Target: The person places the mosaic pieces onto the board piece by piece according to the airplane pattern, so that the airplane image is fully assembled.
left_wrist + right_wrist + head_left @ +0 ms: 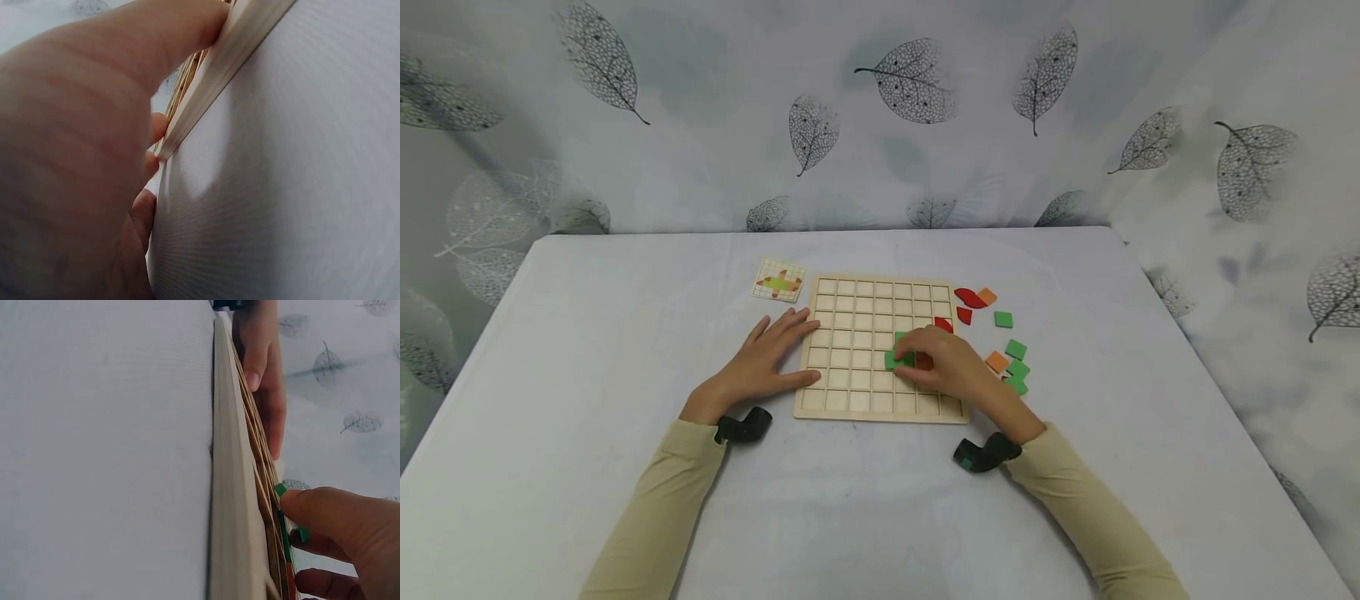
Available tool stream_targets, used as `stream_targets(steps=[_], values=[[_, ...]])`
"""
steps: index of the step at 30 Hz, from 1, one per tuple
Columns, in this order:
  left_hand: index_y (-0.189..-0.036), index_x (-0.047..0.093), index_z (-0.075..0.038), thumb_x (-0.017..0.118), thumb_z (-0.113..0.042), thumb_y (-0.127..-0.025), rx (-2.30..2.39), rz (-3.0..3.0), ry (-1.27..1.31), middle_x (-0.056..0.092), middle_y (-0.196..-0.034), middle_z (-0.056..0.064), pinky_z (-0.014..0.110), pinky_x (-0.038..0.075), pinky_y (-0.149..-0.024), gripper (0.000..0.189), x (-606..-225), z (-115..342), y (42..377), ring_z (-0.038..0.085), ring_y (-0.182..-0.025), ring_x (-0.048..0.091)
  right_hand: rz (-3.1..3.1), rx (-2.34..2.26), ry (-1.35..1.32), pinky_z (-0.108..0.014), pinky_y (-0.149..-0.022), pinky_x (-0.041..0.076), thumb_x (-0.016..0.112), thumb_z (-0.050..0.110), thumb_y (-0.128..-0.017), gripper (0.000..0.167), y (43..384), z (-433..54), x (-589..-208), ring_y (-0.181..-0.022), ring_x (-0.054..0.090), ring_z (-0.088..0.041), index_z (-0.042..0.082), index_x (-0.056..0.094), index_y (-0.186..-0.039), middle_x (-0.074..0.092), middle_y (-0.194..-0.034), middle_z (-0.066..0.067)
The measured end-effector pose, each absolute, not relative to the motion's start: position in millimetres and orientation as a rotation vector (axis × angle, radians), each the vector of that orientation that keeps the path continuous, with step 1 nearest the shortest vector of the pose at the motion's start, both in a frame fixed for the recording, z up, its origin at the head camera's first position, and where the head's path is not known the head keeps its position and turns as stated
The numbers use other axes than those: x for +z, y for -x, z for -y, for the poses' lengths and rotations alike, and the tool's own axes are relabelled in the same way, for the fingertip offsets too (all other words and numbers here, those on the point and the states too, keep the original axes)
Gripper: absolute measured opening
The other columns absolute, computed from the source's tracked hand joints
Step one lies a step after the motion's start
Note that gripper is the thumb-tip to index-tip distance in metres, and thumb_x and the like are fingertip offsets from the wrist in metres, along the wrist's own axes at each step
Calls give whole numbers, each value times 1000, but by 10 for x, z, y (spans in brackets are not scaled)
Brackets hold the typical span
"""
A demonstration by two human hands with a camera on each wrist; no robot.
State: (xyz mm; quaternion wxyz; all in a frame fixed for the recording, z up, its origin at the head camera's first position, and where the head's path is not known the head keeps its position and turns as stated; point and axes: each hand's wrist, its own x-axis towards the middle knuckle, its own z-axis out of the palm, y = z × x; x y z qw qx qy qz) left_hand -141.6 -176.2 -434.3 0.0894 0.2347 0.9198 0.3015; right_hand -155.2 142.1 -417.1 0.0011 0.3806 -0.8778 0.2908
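A wooden grid board (pixel 842 337) lies on the table. My left hand (pixel 763 358) rests against its left side with fingers spread and straight, the thumb on the lower rim area. Over the right half of the board, my right hand (pixel 947 360) pinches a small green square tile (pixel 280 489) between thumb and fingers, close to the cells. Green tiles (pixel 899 337) show around the fingertips, partly hidden. A red piece (pixel 943 324) sits in the board just beyond the hand. An orange-red piece (pixel 290 579) shows under the right fingers in the right wrist view.
A pattern card (pixel 778 281) lies beyond the board's upper left corner. Loose to the right are red pieces (pixel 970 297), orange squares (pixel 997 362) and several green squares (pixel 1017 349). The white table (pixel 850 517) meets a leaf-print cloth (pixel 700 150) behind.
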Motion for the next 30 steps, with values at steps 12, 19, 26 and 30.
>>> stream_targets(steps=[12,19,26,30], values=[[-152,36,-14,68,-44,-88,894,-2739,-694,22,-161,10,47,-3,-121,78,-4343,1757,1420,27,-151,9,2739,840,-1212,-27,-72,50,75,21,-87,12,1559,-1342,-4188,-86,56,-14,14,69,-94,69,-101,1],[-151,36,-11,69,-42,-88,929,-2738,-729,23,-161,13,49,-2,-120,78,-4351,1769,1409,30,-150,10,2781,911,-1216,-23,-67,49,74,19,-89,9,1543,-1321,-4154,-78,55,-12,14,71,-95,65,-105,-1],[-151,36,-12,68,-42,-89,916,-2733,-722,22,-161,11,48,-2,-121,77,-4346,1770,1409,28,-151,9,2833,989,-1212,-21,-66,48,71,13,-89,11,1546,-1344,-4138,-71,52,-7,11,74,-100,61,-108,-3],[-151,36,-12,69,-42,-89,919,-2734,-720,22,-161,11,49,-2,-121,77,-4331,1768,1402,29,-150,10,2837,1015,-1217,-21,-65,48,71,13,-89,13,1556,-1336,-4135,-69,51,-7,11,75,-102,61,-108,-3]])
